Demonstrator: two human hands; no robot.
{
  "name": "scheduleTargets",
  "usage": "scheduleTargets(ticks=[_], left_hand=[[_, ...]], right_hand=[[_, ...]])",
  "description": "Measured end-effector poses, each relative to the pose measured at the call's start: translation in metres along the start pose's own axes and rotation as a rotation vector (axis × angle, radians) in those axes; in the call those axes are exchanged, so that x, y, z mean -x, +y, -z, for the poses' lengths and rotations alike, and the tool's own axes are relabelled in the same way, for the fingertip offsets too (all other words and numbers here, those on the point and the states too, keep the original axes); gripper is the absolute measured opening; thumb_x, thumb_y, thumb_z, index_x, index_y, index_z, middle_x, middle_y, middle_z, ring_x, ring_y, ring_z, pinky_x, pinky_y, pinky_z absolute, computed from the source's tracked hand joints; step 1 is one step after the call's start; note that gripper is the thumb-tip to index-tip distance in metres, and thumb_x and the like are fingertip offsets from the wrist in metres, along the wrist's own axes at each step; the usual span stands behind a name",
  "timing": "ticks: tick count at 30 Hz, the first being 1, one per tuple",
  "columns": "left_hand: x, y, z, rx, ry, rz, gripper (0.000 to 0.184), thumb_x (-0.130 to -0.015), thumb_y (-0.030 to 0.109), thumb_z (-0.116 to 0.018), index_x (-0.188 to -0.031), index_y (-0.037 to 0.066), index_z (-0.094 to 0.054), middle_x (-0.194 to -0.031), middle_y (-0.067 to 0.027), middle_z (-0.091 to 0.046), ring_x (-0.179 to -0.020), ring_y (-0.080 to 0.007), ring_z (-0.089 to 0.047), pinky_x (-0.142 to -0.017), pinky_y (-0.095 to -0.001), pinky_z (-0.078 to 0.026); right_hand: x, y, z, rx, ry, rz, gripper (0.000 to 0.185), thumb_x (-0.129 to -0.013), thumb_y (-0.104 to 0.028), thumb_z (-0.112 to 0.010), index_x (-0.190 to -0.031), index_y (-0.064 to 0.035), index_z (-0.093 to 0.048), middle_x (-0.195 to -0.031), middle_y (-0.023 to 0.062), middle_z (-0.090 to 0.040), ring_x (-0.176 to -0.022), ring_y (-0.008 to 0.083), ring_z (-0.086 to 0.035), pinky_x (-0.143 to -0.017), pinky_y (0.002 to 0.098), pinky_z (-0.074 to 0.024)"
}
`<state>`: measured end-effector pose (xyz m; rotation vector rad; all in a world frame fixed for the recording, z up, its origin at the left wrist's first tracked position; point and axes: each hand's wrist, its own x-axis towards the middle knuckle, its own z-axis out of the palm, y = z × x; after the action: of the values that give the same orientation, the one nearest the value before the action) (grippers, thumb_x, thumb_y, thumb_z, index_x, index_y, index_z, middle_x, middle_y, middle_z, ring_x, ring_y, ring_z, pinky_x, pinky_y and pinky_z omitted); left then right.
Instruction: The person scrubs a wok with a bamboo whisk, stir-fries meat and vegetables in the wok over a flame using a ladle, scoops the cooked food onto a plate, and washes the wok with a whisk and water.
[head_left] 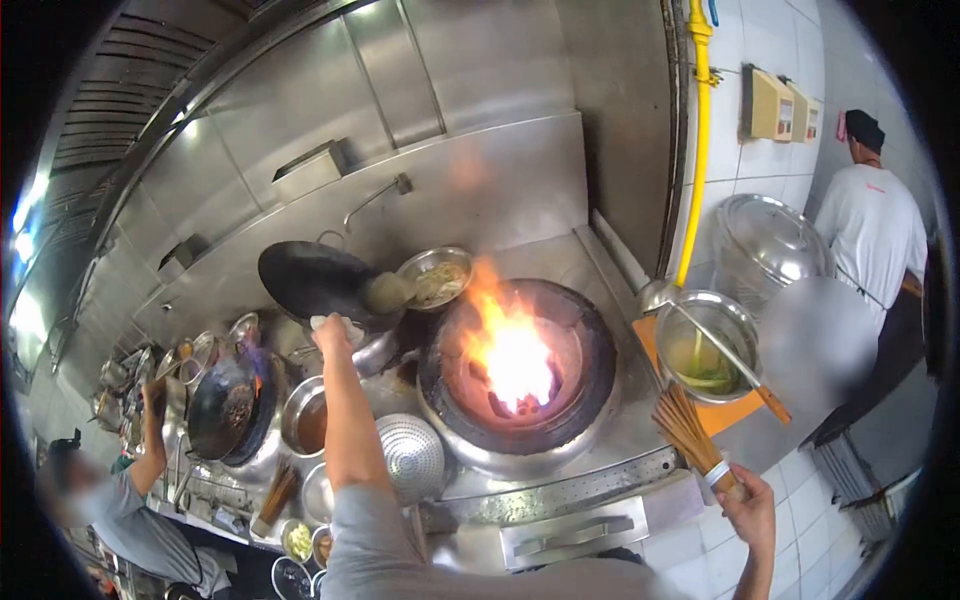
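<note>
My left hand grips a black wok at its near edge through a white cloth. The wok is raised and tilted to the left of the burner, where tall orange flames rise. A blurred brownish-green patch shows at the wok's right side; I cannot tell what it is. Just right of it stands a metal bowl with pale food in it. My right hand is closed around the banded handle of a bamboo wok brush, its bristles pointing up and left.
At right, a metal pot holds liquid and greens, with a ladle across it. A lidded pot stands behind. A perforated strainer lies left of the burner. A co-worker tends another wok; another person stands far right.
</note>
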<state>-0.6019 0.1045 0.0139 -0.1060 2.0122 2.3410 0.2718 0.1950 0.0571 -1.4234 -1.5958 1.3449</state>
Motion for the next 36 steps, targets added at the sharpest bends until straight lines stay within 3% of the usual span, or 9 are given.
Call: scheduleTargets(ticks=[6, 13, 16, 20, 22, 25, 26, 29, 36], left_hand=[[0.101, 0.079, -0.096, -0.507, 0.304, -0.083, 0.059, -0.081, 0.022, -0.067, -0.132, 0.001, -0.044, -0.126, -0.0306, -0.059, -0.111, -0.0447, -0.064, -0.095, -0.0488, -0.053], [0.139, 0.066, -0.161, -0.696, 0.317, -0.341, 0.056, -0.083, 0.018, -0.068, -0.132, 0.003, -0.044, -0.128, -0.0361, -0.048, -0.11, -0.051, -0.062, -0.093, -0.0515, -0.054], [0.075, 0.058, -0.146, -0.307, 0.333, -0.121, 0.048, -0.085, 0.016, -0.067, -0.127, 0.004, -0.05, -0.121, -0.0309, -0.056, -0.108, -0.0449, -0.065, -0.086, -0.0484, -0.057], [0.121, 0.099, -0.073, 0.282, -0.07, 0.172, 0.007, -0.092, 0.014, -0.055, -0.088, 0.012, -0.05, -0.082, -0.0113, -0.049, -0.07, -0.0282, -0.051, -0.059, -0.0424, -0.042], [0.167, 0.095, -0.035, 0.354, -0.235, 0.305, 0.029, -0.096, 0.012, -0.049, -0.068, 0.015, -0.05, -0.063, -0.0016, -0.046, -0.052, -0.0199, -0.044, -0.045, -0.0394, -0.034], [0.217, 0.061, 0.034, 0.429, -0.454, 0.599, 0.025, -0.1, 0.025, -0.043, -0.097, 0.01, -0.063, -0.089, -0.0116, -0.068, -0.076, -0.0289, -0.069, -0.067, -0.0463, -0.061], [0.26, 0.062, 0.042, 0.41, -0.313, 0.623, 0.026, -0.1, 0.025, -0.043, -0.098, 0.01, -0.064, -0.09, -0.0115, -0.068, -0.08, -0.0271, -0.069, -0.067, -0.0433, -0.061], [0.328, 0.047, 0.059, 0.371, -0.428, 0.655, 0.018, -0.091, 0.015, -0.05, -0.097, 0.006, -0.064, -0.095, -0.0119, -0.069, -0.085, -0.0287, -0.069, -0.073, -0.0442, -0.059], [0.49, 0.069, 0.031, -0.098, -0.498, 0.164, 0.021, -0.087, 0.011, -0.057, -0.106, 0.003, -0.059, -0.098, -0.0102, -0.065, -0.084, -0.0229, -0.066, -0.069, -0.0362, -0.056]], right_hand=[[0.002, 0.025, -0.006, 0.072, 0.04, 0.052, 0.06, -0.072, 0.007, -0.077, -0.13, 0.0075, -0.061, -0.11, 0.0142, -0.071, -0.103, 0.0197, -0.066, -0.096, 0.0339, -0.0509], [-0.007, 0.034, -0.035, -0.071, 0.075, 0.104, 0.061, -0.072, 0.006, -0.078, -0.131, 0.0081, -0.061, -0.114, 0.0152, -0.07, -0.107, 0.0198, -0.065, -0.099, 0.0339, -0.0496], [-0.01, 0.034, -0.04, -0.098, 0.081, 0.057, 0.06, -0.073, 0.005, -0.078, -0.131, 0.0081, -0.061, -0.116, 0.0154, -0.07, -0.108, 0.0203, -0.065, -0.1, 0.0345, -0.0489], [-0.017, 0.039, -0.033, -0.033, 0.006, 0.189, 0.059, -0.074, 0.003, -0.079, -0.131, 0.0056, -0.062, -0.118, 0.016, -0.07, -0.11, 0.0209, -0.065, -0.102, 0.0347, -0.0481], [-0.026, 0.027, -0.027, 0.076, -0.034, 0.272, 0.058, -0.075, 0.002, -0.079, -0.131, 0.0037, -0.063, -0.12, 0.0161, -0.069, -0.112, 0.0211, -0.064, -0.102, 0.0345, -0.0479], [-0.06, 0.012, -0.021, 0.026, -0.124, 0.314, 0.059, -0.078, -0.005, -0.08, -0.135, -0.0012, -0.062, -0.127, 0.0166, -0.068, -0.116, 0.02, -0.064, -0.102, 0.0334, -0.048], [-0.074, 0.003, -0.02, 0.032, -0.154, 0.375, 0.06, -0.08, -0.008, -0.08, -0.136, -0.0028, -0.062, -0.129, 0.0167, -0.068, -0.117, 0.0194, -0.064, -0.102, 0.0328, -0.0482], [-0.11, -0.035, -0.025, 0.046, -0.227, 0.381, 0.06, -0.083, -0.017, -0.08, -0.139, -0.0068, -0.061, -0.133, 0.0166, -0.066, -0.118, 0.0204, -0.064, -0.101, 0.0338, -0.0482], [-0.211, -0.06, -0.106, -0.027, -0.237, 0.528, 0.061, -0.084, -0.031, -0.079, -0.138, -0.0095, -0.061, -0.127, 0.0199, -0.068, -0.118, 0.0325, -0.065, -0.102, 0.0379, -0.0481]])
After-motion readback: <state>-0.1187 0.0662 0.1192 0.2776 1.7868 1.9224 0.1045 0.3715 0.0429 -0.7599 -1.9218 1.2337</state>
